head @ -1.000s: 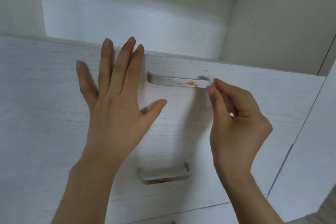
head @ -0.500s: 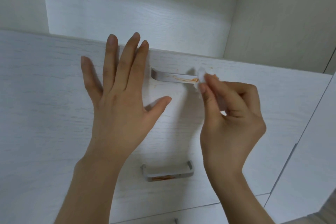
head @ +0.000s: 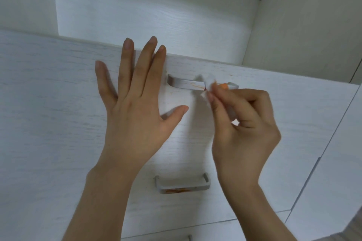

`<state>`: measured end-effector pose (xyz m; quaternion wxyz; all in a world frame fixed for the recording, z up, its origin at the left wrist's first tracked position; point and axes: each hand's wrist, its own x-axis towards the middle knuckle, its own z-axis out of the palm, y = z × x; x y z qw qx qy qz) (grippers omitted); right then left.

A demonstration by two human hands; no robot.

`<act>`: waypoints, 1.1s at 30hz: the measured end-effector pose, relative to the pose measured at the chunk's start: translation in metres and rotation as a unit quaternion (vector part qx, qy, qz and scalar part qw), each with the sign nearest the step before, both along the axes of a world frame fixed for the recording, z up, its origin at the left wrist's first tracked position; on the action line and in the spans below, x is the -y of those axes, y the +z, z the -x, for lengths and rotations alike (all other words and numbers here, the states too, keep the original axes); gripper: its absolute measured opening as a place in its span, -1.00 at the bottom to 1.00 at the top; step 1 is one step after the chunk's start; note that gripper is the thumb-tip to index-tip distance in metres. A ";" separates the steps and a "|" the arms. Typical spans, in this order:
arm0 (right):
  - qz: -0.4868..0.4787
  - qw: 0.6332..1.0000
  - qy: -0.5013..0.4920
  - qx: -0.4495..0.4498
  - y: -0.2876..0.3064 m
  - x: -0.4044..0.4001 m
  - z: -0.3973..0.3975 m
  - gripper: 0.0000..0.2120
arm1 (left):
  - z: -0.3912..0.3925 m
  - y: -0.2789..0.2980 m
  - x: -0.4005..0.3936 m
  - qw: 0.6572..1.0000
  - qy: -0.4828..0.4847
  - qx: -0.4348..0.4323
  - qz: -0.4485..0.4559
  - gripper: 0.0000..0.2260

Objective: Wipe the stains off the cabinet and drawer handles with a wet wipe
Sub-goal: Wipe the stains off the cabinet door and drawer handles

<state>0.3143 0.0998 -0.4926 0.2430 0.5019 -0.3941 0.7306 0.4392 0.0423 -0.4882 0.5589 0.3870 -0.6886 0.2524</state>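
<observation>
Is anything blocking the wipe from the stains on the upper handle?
Nothing visible. The right hand presses the wipe onto the upper handle; the left hand lies flat on the drawer front, beside it.

My left hand (head: 135, 111) and right hand (head: 242, 129) are both bare, with no gloves, rings, watch or bracelet. My forearms are uncovered too: no sleeve reaches into view on either side. My fingernails are short, plain and unpainted, and my fingers are slender.
</observation>
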 end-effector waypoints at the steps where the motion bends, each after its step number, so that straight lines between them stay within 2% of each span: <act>1: 0.001 1.000 0.013 0.023 0.000 0.000 -0.001 -0.83 | 0.000 0.000 0.000 1.000 -0.001 0.001 -0.001 -0.20; 3: 0.008 0.998 0.026 0.053 0.001 0.001 0.000 -0.83 | -0.001 0.000 0.000 1.000 -0.005 0.005 -0.005 -0.19; 6: -0.015 0.999 0.017 0.022 0.003 -0.003 0.001 -0.83 | -0.001 0.001 -0.001 1.000 -0.004 0.009 -0.008 -0.19; 11: -0.011 0.993 0.078 0.089 0.007 -0.007 0.006 -0.82 | -0.003 0.001 -0.002 1.000 -0.002 0.010 -0.012 -0.17; 16: -0.010 1.000 0.005 0.026 0.006 -0.006 -0.002 -0.81 | -0.004 0.001 -0.002 1.000 -0.011 0.012 -0.010 -0.17; 21: -0.010 1.000 -0.001 0.028 0.006 -0.004 -0.004 -0.81 | -0.004 0.002 -0.002 1.000 -0.010 0.017 -0.016 -0.17; 25: 0.016 0.994 0.030 0.101 0.007 -0.007 0.002 -0.87 | -0.005 0.002 -0.003 0.999 -0.016 0.018 -0.021 -0.16; 27: 0.017 0.996 0.026 0.083 0.006 -0.006 -0.002 -0.87 | -0.006 0.001 -0.003 0.999 -0.007 0.026 -0.017 -0.16; 31: -0.007 1.000 -0.005 -0.007 0.002 0.000 -0.013 -0.87 | -0.006 0.001 -0.002 1.000 -0.003 0.027 -0.013 -0.17; 33: -0.002 1.000 -0.006 0.012 0.000 0.002 -0.012 -0.86 | -0.006 0.000 -0.001 1.000 -0.001 0.026 -0.010 -0.18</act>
